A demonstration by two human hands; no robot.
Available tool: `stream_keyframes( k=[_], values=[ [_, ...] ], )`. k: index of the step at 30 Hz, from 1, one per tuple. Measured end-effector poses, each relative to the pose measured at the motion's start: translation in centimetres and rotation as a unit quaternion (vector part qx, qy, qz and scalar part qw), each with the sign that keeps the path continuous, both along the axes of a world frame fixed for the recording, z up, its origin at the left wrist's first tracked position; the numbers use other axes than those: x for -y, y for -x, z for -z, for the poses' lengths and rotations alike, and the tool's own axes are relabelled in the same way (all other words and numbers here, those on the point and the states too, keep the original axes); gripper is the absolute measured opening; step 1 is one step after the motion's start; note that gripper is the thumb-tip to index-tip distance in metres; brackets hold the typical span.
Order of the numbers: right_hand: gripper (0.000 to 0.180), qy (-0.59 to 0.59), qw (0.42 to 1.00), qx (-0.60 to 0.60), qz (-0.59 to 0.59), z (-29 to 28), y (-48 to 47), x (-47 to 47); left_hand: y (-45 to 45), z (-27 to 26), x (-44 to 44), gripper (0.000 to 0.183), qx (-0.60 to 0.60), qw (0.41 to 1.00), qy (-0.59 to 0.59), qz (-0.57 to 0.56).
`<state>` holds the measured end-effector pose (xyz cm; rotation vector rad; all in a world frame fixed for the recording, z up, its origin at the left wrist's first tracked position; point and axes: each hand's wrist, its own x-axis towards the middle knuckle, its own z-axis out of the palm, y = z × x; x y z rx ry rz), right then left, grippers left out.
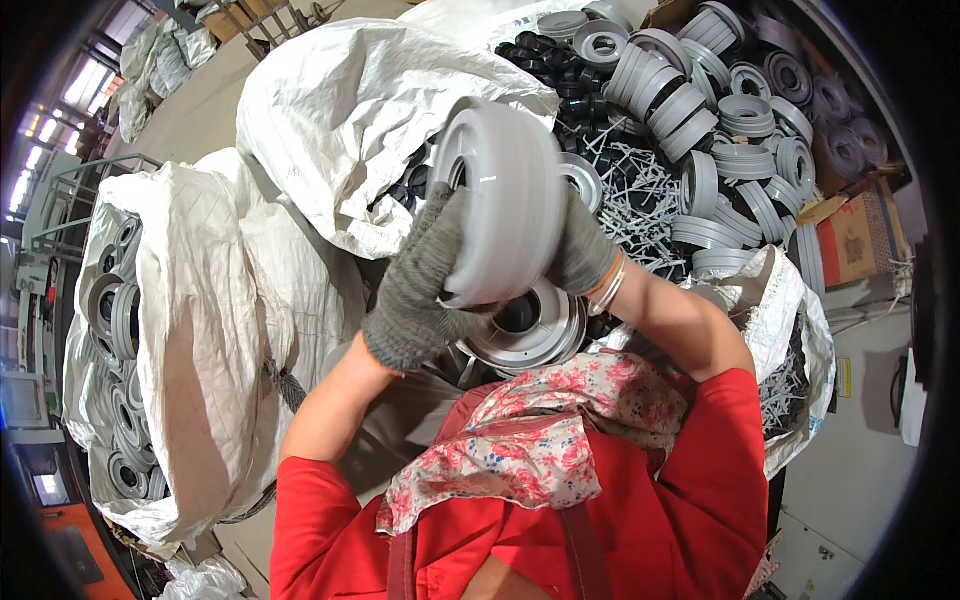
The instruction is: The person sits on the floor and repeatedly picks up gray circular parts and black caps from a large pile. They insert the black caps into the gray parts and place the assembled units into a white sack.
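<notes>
A grey plastic wheel-shaped part [510, 202], slightly blurred, is raised between my two hands and tilted on its edge. My left hand [424, 277], in a grey knit glove, grips its left side and lower rim. My right hand [585, 244], gloved alike, holds its right side, with the fingers mostly hidden behind it. Beneath it, close to my lap, lies another grey round part [536, 330] with a dark centre. One more grey ring [581, 180] shows just behind my right hand.
A heap of grey round parts [742, 161], black parts [577, 86] and thin grey plastic pieces [637, 202] spreads at the upper right. White woven sacks stand ahead [337, 97], left [195, 322] and right [817, 352]. A cardboard box [859, 232] sits at the right.
</notes>
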<state>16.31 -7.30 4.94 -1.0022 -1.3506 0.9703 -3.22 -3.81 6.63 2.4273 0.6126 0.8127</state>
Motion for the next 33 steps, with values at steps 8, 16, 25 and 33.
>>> stream_keyframes(
  k=[8, 16, 25, 33],
  values=[
    [0.042, -0.021, 0.988, -0.109, -0.107, 2.9, -1.9, -0.4, 1.1, 0.0, -1.8, 0.067, -0.066, 0.982, -0.144, 0.108],
    [0.051, -0.04, 0.944, 0.326, 0.045, -0.8, -1.9, 2.2, 1.8, 10.2, -3.4, 0.038, 0.338, 0.619, 0.689, -0.169],
    [0.043, 0.012, 0.793, 0.608, 0.023, 5.3, -5.8, 4.8, -2.1, 18.6, 5.2, 0.042, 0.267, 0.434, 0.859, -0.044],
    [0.044, 0.299, 0.952, -0.014, 0.067, 13.8, -13.0, 6.9, -2.9, 22.9, 6.1, 0.061, 0.164, 0.634, 0.713, -0.251]
  ],
)
